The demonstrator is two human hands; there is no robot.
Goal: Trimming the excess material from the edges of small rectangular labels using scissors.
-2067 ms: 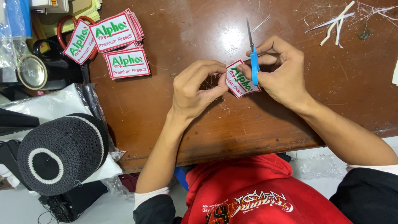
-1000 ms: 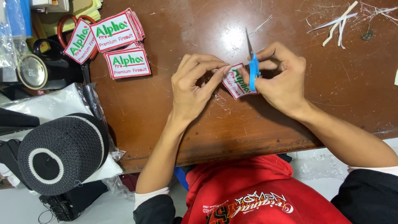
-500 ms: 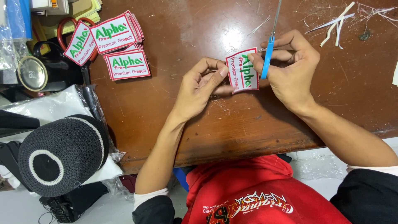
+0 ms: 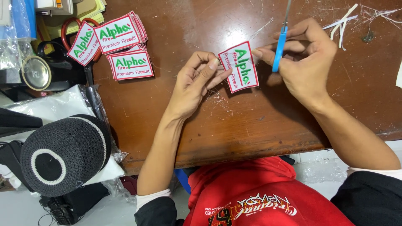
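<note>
Two bare hands are held over a brown wooden table (image 4: 251, 125), with one embroidered patch (image 4: 238, 66) pinched between them. The patch, white with a red border and green stitching, is gripped at its near edge by the curled fingers of the left hand (image 4: 194, 86) and at its far edge by a fingertip of the right hand (image 4: 303, 60). A pair of thread snips with a blue handle (image 4: 279, 42) is also held closed in the right hand, its blade pointing away from the wrist. Loose thread trimmings (image 4: 217, 98) lie just below the left fingers. A stack of matching patches (image 4: 121, 46) is seen well off to the left hand's outer side, and white strips (image 4: 341, 23) lie beyond the right hand.
</note>
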